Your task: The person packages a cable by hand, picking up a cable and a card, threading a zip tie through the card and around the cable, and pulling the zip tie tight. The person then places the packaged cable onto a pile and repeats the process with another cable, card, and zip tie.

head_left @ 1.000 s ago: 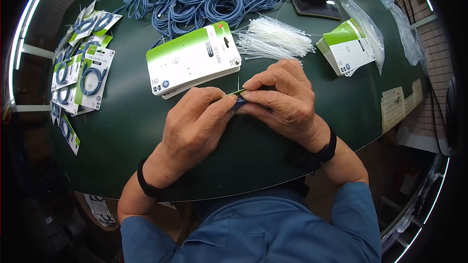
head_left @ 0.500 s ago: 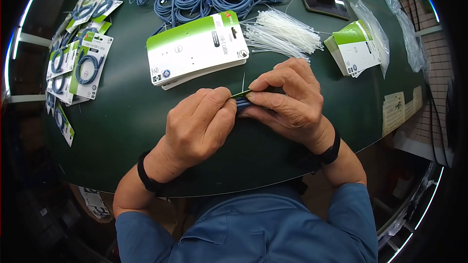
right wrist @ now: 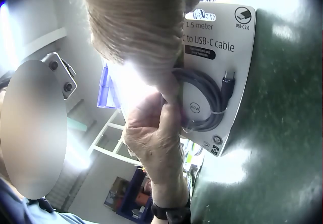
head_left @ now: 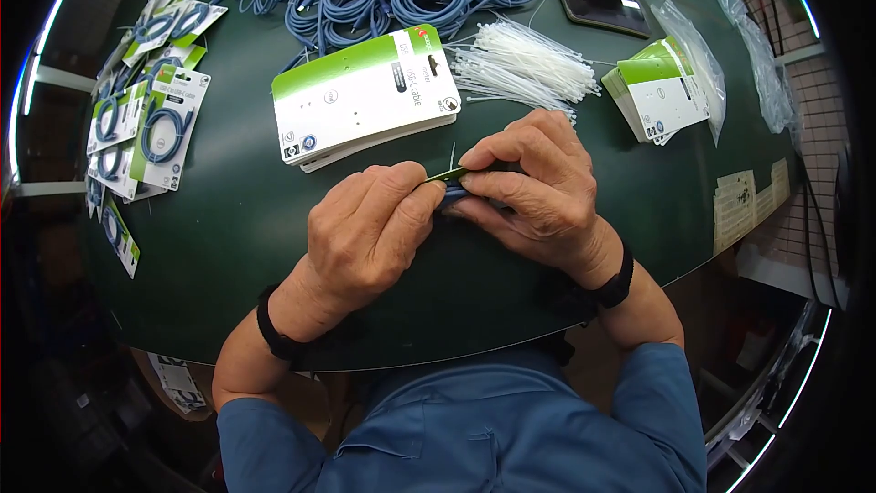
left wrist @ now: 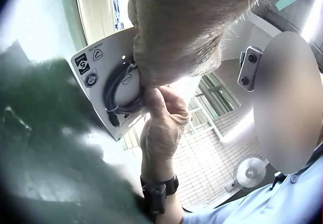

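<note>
The left forearm [head_left: 246, 358] and right forearm [head_left: 650, 315], both bare, slant inward from either side of the trunk [head_left: 484, 429], bringing the hands close together in front of it. The left wrist [head_left: 298, 303] and right wrist [head_left: 599, 248] run nearly in line with them. The left hand [head_left: 365, 230] is bent, knuckles uppermost, pinching at the fingertips. The right hand [head_left: 534, 190] pinches too (its fingers [head_left: 513, 148] arch plainly from above), tips just beside the left one's.
</note>
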A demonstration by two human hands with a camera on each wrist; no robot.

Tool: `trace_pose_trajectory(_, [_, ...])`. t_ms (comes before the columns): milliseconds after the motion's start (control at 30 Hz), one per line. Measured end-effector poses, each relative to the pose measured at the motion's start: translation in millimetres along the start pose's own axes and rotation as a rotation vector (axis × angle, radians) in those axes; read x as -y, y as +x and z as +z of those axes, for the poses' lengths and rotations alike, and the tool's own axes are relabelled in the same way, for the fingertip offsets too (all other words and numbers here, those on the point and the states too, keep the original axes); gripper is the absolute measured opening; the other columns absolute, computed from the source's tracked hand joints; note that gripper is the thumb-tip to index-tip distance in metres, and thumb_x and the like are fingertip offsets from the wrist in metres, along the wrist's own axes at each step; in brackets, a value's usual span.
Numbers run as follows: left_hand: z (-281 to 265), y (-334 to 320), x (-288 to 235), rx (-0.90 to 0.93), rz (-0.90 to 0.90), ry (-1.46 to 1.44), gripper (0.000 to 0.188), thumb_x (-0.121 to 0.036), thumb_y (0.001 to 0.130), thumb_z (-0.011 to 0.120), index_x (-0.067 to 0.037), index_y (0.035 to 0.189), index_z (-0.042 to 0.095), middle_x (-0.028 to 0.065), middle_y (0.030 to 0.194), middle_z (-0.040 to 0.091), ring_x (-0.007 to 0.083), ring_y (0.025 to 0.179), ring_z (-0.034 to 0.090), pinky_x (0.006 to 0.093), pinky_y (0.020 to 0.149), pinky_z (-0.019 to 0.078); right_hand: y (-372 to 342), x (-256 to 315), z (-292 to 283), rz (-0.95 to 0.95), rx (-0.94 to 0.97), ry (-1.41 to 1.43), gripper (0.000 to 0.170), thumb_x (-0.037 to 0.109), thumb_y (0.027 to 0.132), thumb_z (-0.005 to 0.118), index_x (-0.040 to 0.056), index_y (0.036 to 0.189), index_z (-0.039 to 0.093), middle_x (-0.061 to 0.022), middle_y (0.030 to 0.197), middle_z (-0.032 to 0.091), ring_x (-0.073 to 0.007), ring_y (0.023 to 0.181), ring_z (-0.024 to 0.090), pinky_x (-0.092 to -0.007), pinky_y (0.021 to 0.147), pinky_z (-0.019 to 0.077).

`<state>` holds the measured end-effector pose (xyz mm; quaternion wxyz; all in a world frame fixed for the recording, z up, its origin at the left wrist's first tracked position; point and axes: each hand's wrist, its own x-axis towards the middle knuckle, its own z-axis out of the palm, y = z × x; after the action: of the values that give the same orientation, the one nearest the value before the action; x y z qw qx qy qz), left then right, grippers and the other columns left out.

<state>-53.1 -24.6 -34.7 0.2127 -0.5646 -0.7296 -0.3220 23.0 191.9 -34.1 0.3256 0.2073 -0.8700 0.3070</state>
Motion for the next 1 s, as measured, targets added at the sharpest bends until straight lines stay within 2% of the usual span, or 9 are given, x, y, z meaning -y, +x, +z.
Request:
trace_pose_trajectory(167, [-8,2,-3,0.039,-0.043,-0.048,0.028,0.002,0.075,0.08,0.0,0.101,0.07,0.0131,0.095,0.07,0.0274,0.077,0.07,0.0347,0.064,0.0572,3,6,-2,-0.016,0.004,0.017,0.03,0.015,0.063,0.093,0.0087,0.086,0.073,-0.0033,0.096,0.071,-0.0227,0.078,0.062,-0.036,0.068,0.0465])
trace_pose_trajectory(233, [-10,4,-1,0.013,-0.02,-0.04,0.027,0.001,0.076,0.078,0.001,0.101,0.069,0.0128,0.095,0.068,0.0268,0.075,0.069,0.0348,0.063,0.0561,10,3,-10,-0.049,0.007,-0.006,0.03,0.016,0.064,0.093,0.0087,0.086,0.074,-0.0035,0.096,0.071,-0.0227,0.077,0.062,-0.0357,0.068,0.0469])
trace_pose_trajectory(367, [-11,5,-4,-0.009,-0.004,-0.05,0.026,0.001,0.074,0.076,0.001,0.099,0.068,0.0123,0.094,0.067,0.026,0.073,0.068,0.0351,0.061,0.0547,17,-7,-28,0.015,-0.071,0.046,0.026,0.012,0.071,0.091,0.0056,0.089,0.074,-0.0064,0.095,0.071,-0.0239,0.076,0.063,-0.0346,0.067,0.05])
trace_pose_trajectory(467, [-11,5,-9,0.007,-0.013,-0.059,0.029,0.003,0.071,0.078,0.0,0.098,0.069,0.0121,0.093,0.068,0.0269,0.073,0.068,0.0354,0.063,0.0561,19,-25,-40,0.339,-0.245,0.031,0.019,0.007,0.077,0.087,0.002,0.091,0.075,-0.0092,0.092,0.071,-0.025,0.075,0.065,-0.0331,0.068,0.0528])
trace_pose_trajectory(500, [-11,5,-11,0.014,-0.008,-0.077,0.028,0.003,0.071,0.078,0.0,0.098,0.069,0.0122,0.093,0.068,0.0268,0.074,0.068,0.0354,0.063,0.0562,18,-30,-43,0.337,-0.24,0.024,0.019,0.007,0.077,0.087,0.002,0.091,0.075,-0.0092,0.092,0.071,-0.025,0.075,0.065,-0.0331,0.068,0.0528])
trace_pose_trajectory(600, [-10,5,-15,0.026,0.003,-0.116,0.027,0.002,0.072,0.078,0.0,0.097,0.069,0.0122,0.094,0.068,0.0266,0.074,0.068,0.0356,0.063,0.0563,13,-45,-47,0.577,0.069,0.013,0.014,0.004,0.08,0.083,0.0014,0.092,0.077,-0.0095,0.089,0.07,-0.0257,0.075,0.066,-0.0344,0.069,0.0541])
trace_pose_trajectory(633, [-9,5,-16,0.029,0.014,-0.121,0.027,0.002,0.072,0.078,0.0,0.097,0.069,0.0123,0.094,0.068,0.0266,0.074,0.069,0.0356,0.063,0.0564,12,-49,-44,0.577,0.071,0.008,0.014,0.004,0.08,0.083,0.0014,0.092,0.077,-0.0095,0.089,0.07,-0.0257,0.075,0.066,-0.0344,0.069,0.0541])
trace_pose_trajectory(733, [-7,5,-19,0.032,0.033,-0.123,0.027,0.001,0.071,0.078,0.001,0.097,0.069,0.0123,0.094,0.068,0.0266,0.074,0.069,0.0357,0.063,0.0566,10,-64,-26,0.416,0.275,-0.14,0.013,0.01,0.08,0.084,0.0048,0.09,0.078,-0.0082,0.086,0.068,-0.0259,0.078,0.067,-0.0362,0.071,0.0542])
trace_pose_trajectory(1000, [-6,2,-18,0.023,0.042,-0.127,0.027,0.0,0.071,0.079,0.0,0.096,0.07,0.0123,0.095,0.068,0.0267,0.075,0.069,0.0358,0.063,0.0569,16,-82,2,0.284,0.351,-0.192,0.014,0.015,0.083,0.082,0.0064,0.087,0.072,-0.0074,0.086,0.066,-0.028,0.091,0.066,-0.0393,0.075,0.0541])
